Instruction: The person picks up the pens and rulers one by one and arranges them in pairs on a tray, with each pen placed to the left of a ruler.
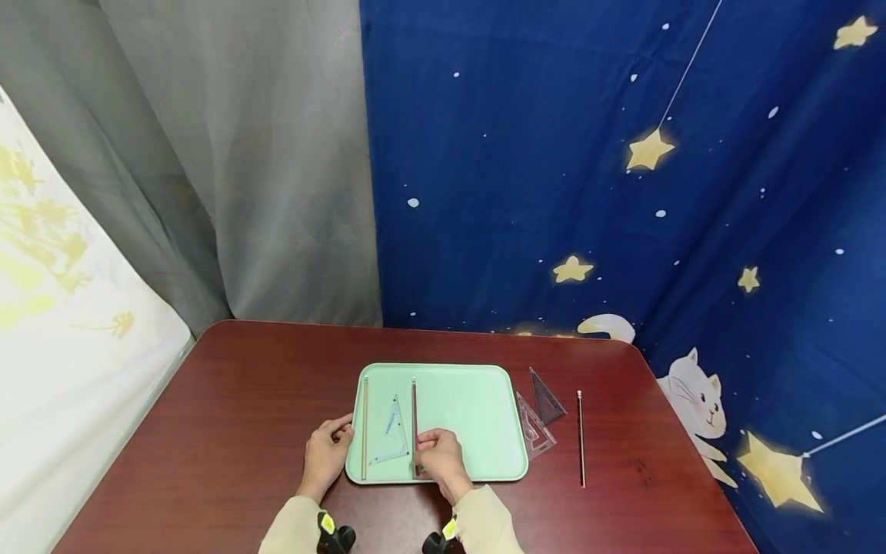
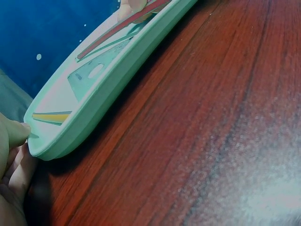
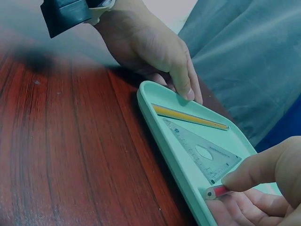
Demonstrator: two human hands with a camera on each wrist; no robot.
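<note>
A red pencil (image 1: 414,415) lies along the mint-green tray (image 1: 477,369), its near end pinched between thumb and fingers of my right hand (image 1: 441,458). My left hand (image 1: 325,455) holds the tray's left rim, thumb on the edge and fingers outside it, as the right wrist view shows. Between the hands, a clear set square (image 3: 202,149) with an oval hole lies flat in the tray. Left of it is a yellow pencil (image 3: 190,117), close to the left rim and roughly parallel to the red one.
Right of the tray, two set squares lie on the brown table (image 1: 277,362): a clear one (image 1: 534,431) against the tray's rim and a darker one (image 1: 547,398) behind. Farther right lies a dark pencil (image 1: 581,438). Curtains (image 1: 484,192) hang behind the table.
</note>
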